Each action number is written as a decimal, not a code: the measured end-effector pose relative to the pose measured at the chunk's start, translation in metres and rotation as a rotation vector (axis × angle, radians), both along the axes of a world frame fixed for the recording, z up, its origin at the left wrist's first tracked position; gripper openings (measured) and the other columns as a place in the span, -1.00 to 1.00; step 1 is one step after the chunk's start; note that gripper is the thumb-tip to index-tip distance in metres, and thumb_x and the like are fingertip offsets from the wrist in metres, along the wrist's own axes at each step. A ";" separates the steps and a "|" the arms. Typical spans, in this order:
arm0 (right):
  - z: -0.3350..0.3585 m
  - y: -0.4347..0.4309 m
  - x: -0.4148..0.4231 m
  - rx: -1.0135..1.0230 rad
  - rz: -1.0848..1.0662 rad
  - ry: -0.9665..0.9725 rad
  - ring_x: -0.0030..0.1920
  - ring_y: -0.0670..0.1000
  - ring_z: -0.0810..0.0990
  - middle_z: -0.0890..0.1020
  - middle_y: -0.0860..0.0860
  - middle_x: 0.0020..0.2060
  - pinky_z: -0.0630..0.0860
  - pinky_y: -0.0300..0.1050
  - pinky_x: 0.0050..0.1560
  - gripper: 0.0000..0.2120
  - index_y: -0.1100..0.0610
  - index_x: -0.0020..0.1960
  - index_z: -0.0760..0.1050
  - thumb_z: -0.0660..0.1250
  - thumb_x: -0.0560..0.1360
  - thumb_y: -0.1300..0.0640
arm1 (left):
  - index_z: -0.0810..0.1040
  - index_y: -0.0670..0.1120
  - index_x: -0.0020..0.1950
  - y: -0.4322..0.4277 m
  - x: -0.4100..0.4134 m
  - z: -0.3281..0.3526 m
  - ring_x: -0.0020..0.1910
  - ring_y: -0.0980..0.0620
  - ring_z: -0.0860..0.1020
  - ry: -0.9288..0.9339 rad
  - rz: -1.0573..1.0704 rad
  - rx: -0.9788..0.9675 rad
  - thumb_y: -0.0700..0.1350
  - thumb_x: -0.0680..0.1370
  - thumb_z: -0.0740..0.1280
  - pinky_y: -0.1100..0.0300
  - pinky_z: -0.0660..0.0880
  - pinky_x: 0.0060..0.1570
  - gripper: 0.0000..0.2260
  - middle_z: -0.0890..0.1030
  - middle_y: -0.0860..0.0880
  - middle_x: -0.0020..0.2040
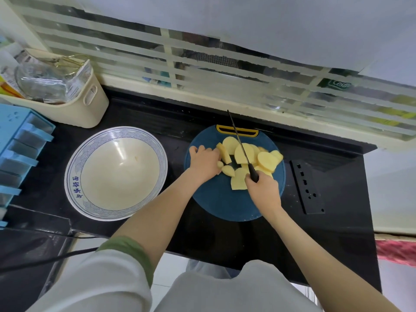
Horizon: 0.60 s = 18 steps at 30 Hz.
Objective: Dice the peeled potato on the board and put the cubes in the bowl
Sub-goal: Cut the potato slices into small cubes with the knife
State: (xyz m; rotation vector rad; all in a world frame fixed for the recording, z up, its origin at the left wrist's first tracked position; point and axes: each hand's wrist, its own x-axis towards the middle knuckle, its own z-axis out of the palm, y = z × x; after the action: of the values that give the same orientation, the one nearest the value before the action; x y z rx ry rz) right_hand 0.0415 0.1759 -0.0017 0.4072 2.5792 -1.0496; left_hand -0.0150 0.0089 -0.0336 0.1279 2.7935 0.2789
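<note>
My right hand [263, 188] is wrapped round the black handle of the knife [238, 140], whose blade lies across the potato slices [266, 161] and points away from me. My left hand [203, 162] has its fingers curled against the leftmost of those slices, steadying them. The pile sits on the far half of the round blue board [216, 199]. The bowl [117, 134] stands just to the left on the dark surface [247, 244] with no cubes in it.

I judge the slicing done and the dicing barely begun. To do it well I would lay a few slices flat, tuck the fingertips back, cut strips, then turn them and cross-cut evenly.
</note>
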 end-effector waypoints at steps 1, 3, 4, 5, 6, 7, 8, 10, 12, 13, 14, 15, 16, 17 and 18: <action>0.000 -0.001 0.000 -0.005 -0.001 0.000 -0.41 -0.05 0.34 0.41 0.04 -0.41 0.28 -0.16 -0.40 -0.73 0.23 -0.24 0.42 0.21 0.58 0.11 | 0.46 -0.02 0.09 -0.001 0.003 0.000 0.13 -0.06 0.39 0.029 0.013 0.042 -0.01 0.53 0.26 0.03 0.13 0.08 -0.83 0.55 0.00 0.04; 0.000 -0.004 -0.001 -0.021 -0.004 0.000 -0.41 -0.05 0.34 0.39 0.03 -0.43 0.27 -0.16 -0.40 -0.73 0.19 -0.27 0.38 0.21 0.58 0.11 | 0.47 0.01 0.05 -0.005 0.008 0.002 0.07 -0.02 0.40 0.094 0.019 0.101 -0.04 0.55 0.22 0.05 0.08 0.02 -0.89 0.58 0.04 -0.01; 0.000 -0.005 -0.002 -0.033 -0.005 0.001 -0.42 -0.05 0.33 0.39 0.01 -0.44 0.26 -0.16 -0.40 -0.72 0.15 -0.30 0.35 0.21 0.58 0.11 | 0.48 0.02 0.05 -0.008 0.011 0.003 0.06 -0.01 0.41 0.140 0.036 0.133 -0.04 0.56 0.23 0.07 0.06 0.00 -0.89 0.58 0.06 -0.03; 0.000 -0.008 -0.002 -0.042 -0.004 0.002 -0.42 -0.05 0.33 0.38 0.00 -0.45 0.25 -0.16 -0.40 -0.70 0.11 -0.32 0.32 0.21 0.58 0.11 | 0.49 0.02 0.04 -0.012 0.015 0.006 0.04 0.02 0.42 0.193 0.073 0.175 -0.02 0.56 0.24 0.08 0.05 -0.01 -0.90 0.58 0.08 -0.05; 0.000 -0.010 -0.002 -0.048 0.000 0.000 -0.42 -0.05 0.33 0.37 -0.01 -0.45 0.24 -0.16 -0.40 -0.69 0.09 -0.32 0.30 0.21 0.59 0.11 | 0.50 0.04 0.03 -0.016 0.018 0.008 0.03 0.05 0.43 0.254 0.127 0.225 0.00 0.56 0.27 0.09 0.04 -0.02 -0.90 0.58 0.10 -0.07; 0.001 -0.012 -0.002 -0.054 0.009 -0.007 -0.41 -0.05 0.33 0.37 -0.01 -0.44 0.24 -0.16 -0.40 -0.69 0.09 -0.32 0.30 0.22 0.59 0.11 | 0.51 0.05 0.02 -0.021 0.022 0.011 0.00 0.08 0.44 0.318 0.185 0.275 0.02 0.55 0.29 0.11 0.04 -0.03 -0.90 0.58 0.12 -0.08; 0.001 -0.015 -0.002 -0.061 0.021 -0.017 -0.41 -0.05 0.33 0.37 -0.01 -0.44 0.24 -0.16 -0.40 -0.69 0.10 -0.32 0.31 0.22 0.59 0.11 | 0.52 0.06 0.00 -0.026 0.026 0.012 -0.02 0.11 0.44 0.369 0.237 0.315 0.03 0.55 0.30 0.12 0.04 -0.04 -0.91 0.58 0.13 -0.09; 0.000 -0.020 0.000 -0.077 0.044 -0.043 -0.40 -0.05 0.32 0.37 0.00 -0.43 0.24 -0.16 -0.39 -0.70 0.11 -0.32 0.32 0.22 0.58 0.12 | 0.52 0.08 -0.03 -0.038 0.034 0.011 -0.06 0.16 0.43 0.414 0.310 0.369 0.03 0.55 0.32 0.15 0.04 -0.06 -0.94 0.57 0.15 -0.12; -0.003 -0.026 0.004 -0.096 0.059 -0.078 -0.39 -0.05 0.32 0.37 0.00 -0.43 0.25 -0.15 -0.39 -0.71 0.13 -0.31 0.32 0.23 0.57 0.13 | 0.53 0.08 -0.05 -0.048 0.043 0.005 -0.10 0.18 0.44 0.413 0.323 0.398 0.03 0.55 0.32 0.18 0.04 -0.07 -0.95 0.58 0.15 -0.14; -0.005 -0.030 0.007 -0.112 0.061 -0.101 -0.40 -0.05 0.31 0.36 0.00 -0.43 0.25 -0.13 -0.38 -0.71 0.13 -0.31 0.30 0.23 0.57 0.13 | 0.54 0.06 -0.06 -0.051 0.047 0.003 -0.11 0.17 0.46 0.416 0.296 0.406 0.02 0.56 0.32 0.20 0.05 -0.06 -0.94 0.59 0.14 -0.14; -0.007 -0.034 0.010 -0.137 0.055 -0.124 -0.41 -0.04 0.30 0.34 0.00 -0.44 0.25 -0.11 -0.38 -0.71 0.13 -0.31 0.29 0.23 0.56 0.13 | 0.55 0.04 -0.08 -0.052 0.050 0.001 -0.13 0.14 0.48 0.426 0.259 0.416 -0.01 0.56 0.33 0.21 0.07 -0.05 -0.94 0.59 0.12 -0.14; -0.009 -0.038 0.013 -0.166 0.046 -0.146 -0.42 -0.03 0.29 0.31 0.00 -0.46 0.25 -0.10 -0.40 -0.70 0.13 -0.31 0.27 0.23 0.56 0.14 | 0.55 -0.01 -0.09 -0.051 0.053 -0.002 -0.14 0.10 0.50 0.435 0.224 0.431 -0.05 0.56 0.34 0.21 0.10 -0.04 -0.94 0.60 0.10 -0.14; -0.011 -0.041 0.015 -0.191 0.039 -0.164 -0.44 -0.03 0.28 0.30 0.00 -0.46 0.24 -0.10 -0.41 -0.70 0.13 -0.32 0.25 0.23 0.56 0.15 | 0.56 -0.07 -0.10 -0.050 0.055 -0.003 -0.14 0.06 0.51 0.436 0.195 0.451 -0.10 0.55 0.35 0.18 0.13 -0.02 -0.93 0.61 0.07 -0.14; -0.013 -0.044 0.018 -0.206 0.037 -0.178 -0.45 -0.02 0.27 0.29 0.01 -0.47 0.22 -0.11 -0.42 -0.69 0.12 -0.33 0.24 0.24 0.55 0.16 | 0.55 -0.12 -0.11 -0.050 0.057 -0.006 -0.16 0.00 0.52 0.428 0.164 0.465 -0.14 0.55 0.35 0.15 0.18 -0.02 -0.92 0.61 0.02 -0.14; -0.015 -0.046 0.020 -0.211 0.038 -0.185 -0.44 -0.02 0.28 0.29 0.01 -0.46 0.22 -0.11 -0.42 -0.69 0.13 -0.33 0.24 0.24 0.55 0.17 | 0.54 -0.16 -0.13 -0.050 0.058 -0.009 -0.18 -0.06 0.52 0.421 0.127 0.465 -0.17 0.54 0.34 0.11 0.24 -0.05 -0.92 0.60 -0.04 -0.14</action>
State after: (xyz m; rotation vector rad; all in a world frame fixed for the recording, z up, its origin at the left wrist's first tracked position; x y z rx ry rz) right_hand 0.0611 0.1301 -0.0167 0.3808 2.2785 -1.1965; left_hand 0.0434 -0.0415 -0.0422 0.1295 3.0940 1.0409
